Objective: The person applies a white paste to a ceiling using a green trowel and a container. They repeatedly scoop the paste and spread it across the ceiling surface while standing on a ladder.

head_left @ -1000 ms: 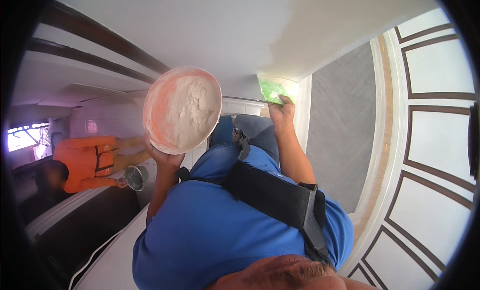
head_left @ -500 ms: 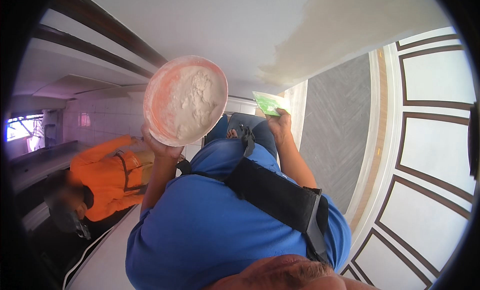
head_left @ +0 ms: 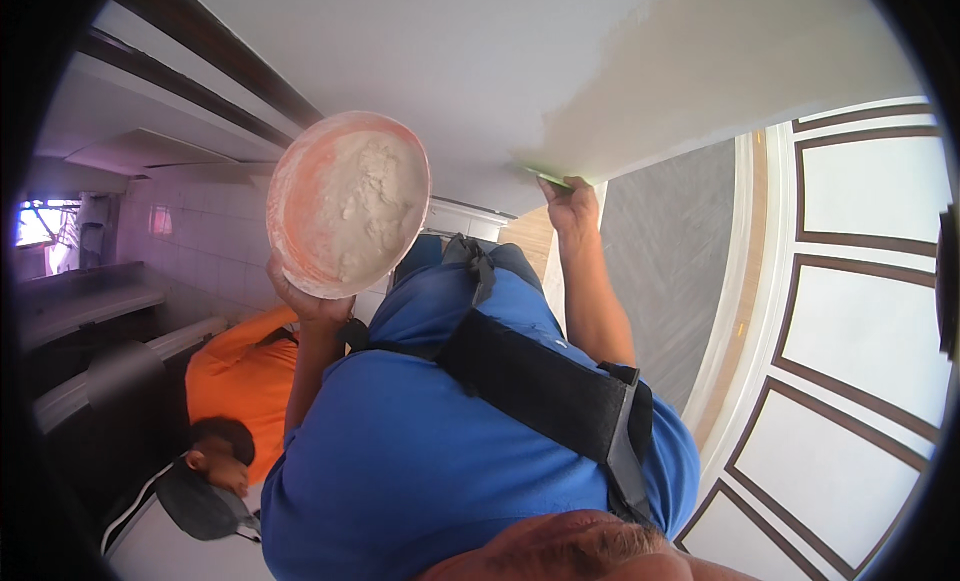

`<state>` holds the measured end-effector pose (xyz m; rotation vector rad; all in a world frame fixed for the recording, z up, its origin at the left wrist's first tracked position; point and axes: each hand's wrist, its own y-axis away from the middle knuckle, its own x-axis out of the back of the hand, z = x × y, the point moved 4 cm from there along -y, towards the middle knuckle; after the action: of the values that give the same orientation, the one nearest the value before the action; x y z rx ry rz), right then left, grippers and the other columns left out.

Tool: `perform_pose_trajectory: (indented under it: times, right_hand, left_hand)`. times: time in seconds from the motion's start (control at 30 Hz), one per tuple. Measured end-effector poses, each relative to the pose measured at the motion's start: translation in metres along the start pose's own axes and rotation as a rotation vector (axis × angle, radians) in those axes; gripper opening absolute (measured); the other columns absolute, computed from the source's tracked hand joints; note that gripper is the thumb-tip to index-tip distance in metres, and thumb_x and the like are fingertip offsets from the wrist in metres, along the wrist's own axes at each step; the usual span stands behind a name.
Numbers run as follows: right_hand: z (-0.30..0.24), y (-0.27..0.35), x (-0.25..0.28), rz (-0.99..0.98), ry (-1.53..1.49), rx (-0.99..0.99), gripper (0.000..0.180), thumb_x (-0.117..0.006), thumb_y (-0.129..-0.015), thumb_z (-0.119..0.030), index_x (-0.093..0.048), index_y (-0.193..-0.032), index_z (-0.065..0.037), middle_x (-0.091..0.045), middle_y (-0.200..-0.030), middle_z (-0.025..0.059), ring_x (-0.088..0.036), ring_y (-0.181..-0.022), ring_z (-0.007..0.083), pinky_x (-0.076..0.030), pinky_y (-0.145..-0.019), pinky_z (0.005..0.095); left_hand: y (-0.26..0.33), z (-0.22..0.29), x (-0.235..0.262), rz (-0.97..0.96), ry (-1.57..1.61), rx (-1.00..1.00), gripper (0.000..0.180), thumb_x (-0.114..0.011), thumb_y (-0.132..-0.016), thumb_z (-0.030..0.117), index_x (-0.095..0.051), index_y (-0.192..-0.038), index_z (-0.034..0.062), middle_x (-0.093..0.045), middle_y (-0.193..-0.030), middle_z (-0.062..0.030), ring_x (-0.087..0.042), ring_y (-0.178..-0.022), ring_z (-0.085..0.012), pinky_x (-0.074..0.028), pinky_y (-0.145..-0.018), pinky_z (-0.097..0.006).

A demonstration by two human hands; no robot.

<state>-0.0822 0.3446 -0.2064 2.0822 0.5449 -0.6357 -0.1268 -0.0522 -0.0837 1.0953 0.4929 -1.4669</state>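
Two hands at work, items listed by size, largest first:

- Ceiling (head_left: 450, 61): broad pale surface, directly against the scraper held in the right hand; a duller, cream-grey coated patch (head_left: 720, 81) spreads away from that grip toward the picture's right.
- Person in blue shirt (head_left: 450, 451): a second figure filling the lower middle, wearing a black strap harness (head_left: 540, 386); both raised arms appear to belong to this figure.
- Person in orange top (head_left: 250, 371): below and to the left of the bowl-holding hand, well apart from it.
- Round bowl (head_left: 347, 203): orange-pink, tilted with its mouth facing the camera, filled with whitish paste; it sits on top of the left hand's grip.
- Left hand (head_left: 308, 299): fingers cupped shut under the bowl's lower rim, carrying it.
- Right hand (head_left: 568, 203): fingers closed around the scraper, raised to the ceiling.
- Green scraper (head_left: 548, 175): thin blade seen nearly edge-on, jutting from the right hand toward the bowl side, pressed to the ceiling at the edge of the coated patch.
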Motion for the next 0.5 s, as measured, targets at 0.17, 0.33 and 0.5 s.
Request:
perform_pose_trajectory:
  times: [0.17, 0.33, 0.5]
  right_hand:
    - [-0.051, 0.076, -0.031, -0.146, -0.076, 0.008, 0.035, -0.043, -0.096, 0.007, -0.043, -0.131, 0.008, -0.05, -0.137, 0.0258, -0.052, -0.13, 0.0435, -0.046, -0.113, 0.0591]
    - [-0.046, 0.124, 0.011, -0.123, -0.035, -0.075, 0.045, -0.045, -0.088, 0.009, -0.042, -0.133, 0.01, -0.049, -0.138, 0.0277, -0.054, -0.13, 0.0428, -0.048, -0.112, 0.0572]
    - [0.034, 0.053, 0.105, 0.077, 0.01, -0.254, 0.058, -0.045, -0.084, 0.012, -0.035, -0.141, 0.005, -0.044, -0.143, 0.0265, -0.047, -0.134, 0.0456, -0.042, -0.113, 0.0644]
  left_hand:
    - [-0.002, -0.004, -0.014, 0.061, -0.009, -0.09, 0.072, -0.06, -0.091, 0.051, -0.045, -0.15, 0.0117, -0.047, -0.153, -0.0113, -0.045, -0.14, -0.0325, -0.037, -0.117, -0.054]
    - [0.0, -0.004, -0.018, 0.001, 0.027, -0.08, 0.067, -0.06, -0.092, 0.045, -0.048, -0.148, 0.0115, -0.049, -0.153, -0.0104, -0.046, -0.14, -0.0314, -0.037, -0.118, -0.052]
    - [-0.001, -0.005, -0.012, 0.053, -0.009, -0.139, 0.064, -0.059, -0.092, 0.044, -0.05, -0.147, 0.0115, -0.049, -0.153, -0.0105, -0.047, -0.14, -0.0301, -0.036, -0.119, -0.05]
